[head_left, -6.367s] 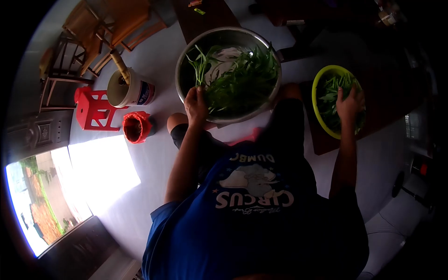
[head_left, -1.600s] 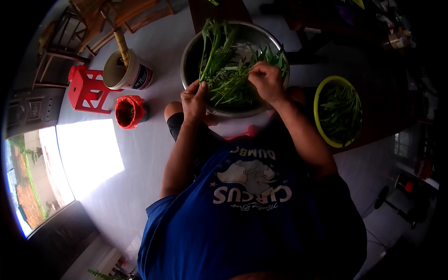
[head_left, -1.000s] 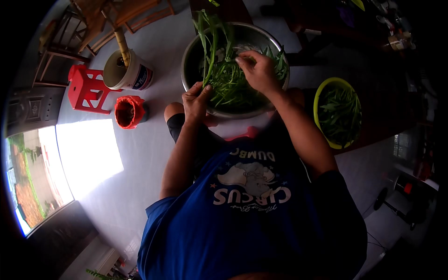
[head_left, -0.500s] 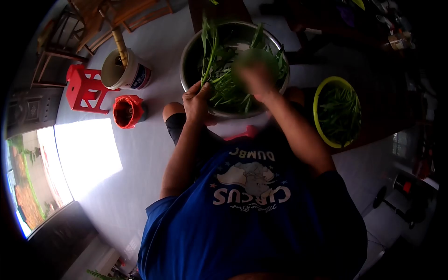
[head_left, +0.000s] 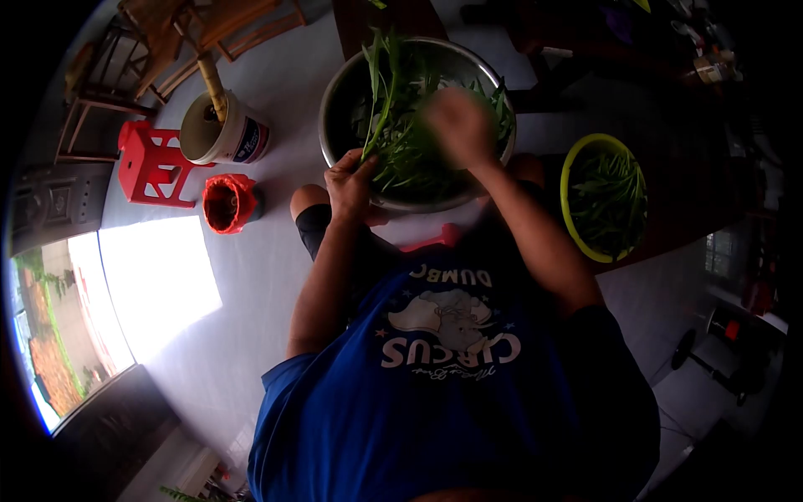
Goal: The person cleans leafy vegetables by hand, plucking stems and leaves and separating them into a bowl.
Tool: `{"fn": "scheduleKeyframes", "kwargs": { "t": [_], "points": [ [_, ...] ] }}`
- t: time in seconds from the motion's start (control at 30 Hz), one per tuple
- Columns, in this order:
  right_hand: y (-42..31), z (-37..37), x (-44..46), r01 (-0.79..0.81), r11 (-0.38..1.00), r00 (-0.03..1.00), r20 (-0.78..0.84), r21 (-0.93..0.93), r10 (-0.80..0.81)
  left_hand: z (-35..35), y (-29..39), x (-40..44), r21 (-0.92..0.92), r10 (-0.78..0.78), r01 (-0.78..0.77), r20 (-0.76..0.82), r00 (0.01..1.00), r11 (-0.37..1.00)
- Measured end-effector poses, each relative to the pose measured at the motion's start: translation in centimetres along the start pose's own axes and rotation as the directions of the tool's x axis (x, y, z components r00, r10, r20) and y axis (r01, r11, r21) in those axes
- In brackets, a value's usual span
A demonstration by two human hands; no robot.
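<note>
A wide metal basin (head_left: 329, 125) stands between my knees, with long-leaved greens (head_left: 410, 159) that look like water spinach heaped inside. At its near left rim my left hand (head_left: 351, 180) is closed round the stems of a few stalks (head_left: 385, 109), whose leaves point up toward the far rim. My right hand (head_left: 460, 130) is over the right half of the basin, just above the heap. Blur covers its fingers, so whether it holds anything is hidden.
A yellow-green basket (head_left: 567, 201) of similar greens sits to the right. On the left are a white bucket (head_left: 199, 138) with a bamboo-like stick, a red plastic stool (head_left: 150, 163) and a small bin (head_left: 230, 203) lined with a red bag. Wooden chairs (head_left: 167, 42) stand behind.
My right hand has shifted slightly within the area over the basin. The stalks in my left hand lean a little more to the right; that hand keeps its grip.
</note>
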State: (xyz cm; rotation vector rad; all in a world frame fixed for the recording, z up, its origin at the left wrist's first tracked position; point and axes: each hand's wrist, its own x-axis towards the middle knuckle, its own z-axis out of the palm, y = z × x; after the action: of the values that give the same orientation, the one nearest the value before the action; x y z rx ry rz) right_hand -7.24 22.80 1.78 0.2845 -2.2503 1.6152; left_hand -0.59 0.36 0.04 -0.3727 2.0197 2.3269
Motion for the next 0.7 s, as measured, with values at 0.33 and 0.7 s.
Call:
{"fn": "scheduleKeyframes", "kwargs": {
  "t": [0.33,0.7],
  "points": [
    [-0.9,-0.3,0.1,0.382,0.872,0.919,0.224,-0.306,-0.324,-0.1,1.0,-0.7,0.196,0.119,-0.114,-0.017,0.993,0.974],
    [-4.4,-1.7,-0.7,0.542,0.759,0.84,0.247,-0.36,-0.483,0.4,1.6,-0.6,0.181,0.12,-0.103,-0.09,0.989,0.978]
  ]
}}
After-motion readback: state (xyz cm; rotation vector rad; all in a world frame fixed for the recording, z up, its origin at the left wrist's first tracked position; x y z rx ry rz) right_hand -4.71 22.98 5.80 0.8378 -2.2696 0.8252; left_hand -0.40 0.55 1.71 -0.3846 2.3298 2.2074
